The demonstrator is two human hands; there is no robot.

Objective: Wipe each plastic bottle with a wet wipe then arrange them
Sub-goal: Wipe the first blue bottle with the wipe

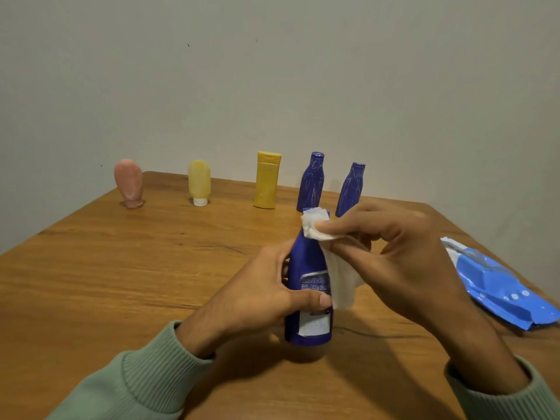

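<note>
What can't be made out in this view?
Head view:
Mouth of the held blue bottle: covered by the wet wipe.
Its label text: blurred, too small.
Base of the rightmost standing blue bottle: behind the right hand.
Part of the wipes pack: cut by the right edge.

The single head-worn camera is looking forward and down from above the near edge of the wooden table (pixel 121 268). It is facing across the table toward its far edge, where the pale wall (pixel 272 71) is filling the upper half of the view. It is sitting close to the table's near part. There the left hand (pixel 257 295), gripping the blue bottle (pixel 306 268), and the right hand (pixel 403 259), pinching the wet wipe (pixel 342 280), are looming large. The row of bottles (pixel 266 183) along the table's far edge is showing small. The wide lens is taking in the table's right edge, where the wipe packet (pixel 500 286) is lying, and the far edge is slanting down to the right.
</note>
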